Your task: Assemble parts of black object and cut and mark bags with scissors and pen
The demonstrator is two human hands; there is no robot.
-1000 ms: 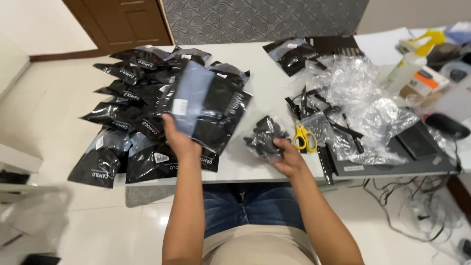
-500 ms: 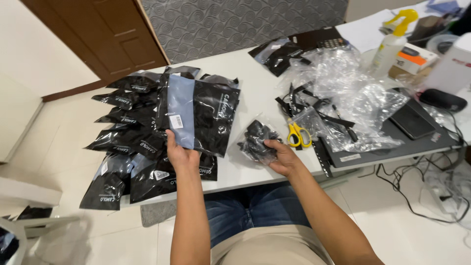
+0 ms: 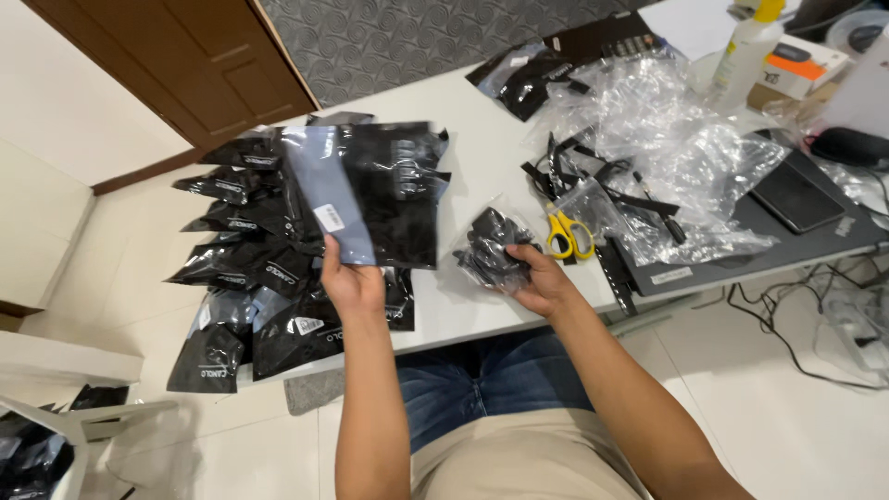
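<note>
My left hand (image 3: 350,281) holds a flat black pouch with a clear grey strip and a small white sticker (image 3: 370,193), lifted above the white table (image 3: 472,134). My right hand (image 3: 542,280) grips a clear plastic bag stuffed with black items (image 3: 488,246) at the table's front edge. Under and left of the lifted pouch lies a heap of several similar black pouches (image 3: 248,264).
Yellow-handled scissors (image 3: 567,235) lie just right of my right hand. Crumpled clear plastic wrap (image 3: 667,139) and black cable parts cover the right side. A dark flat device (image 3: 796,196), a white bottle with a yellow cap (image 3: 745,54) and floor cables (image 3: 815,315) are at the right.
The view has swung left and closer. My left hand still holds the pouch up, now a little more to the right; my right hand keeps its hold on the clear bag.
</note>
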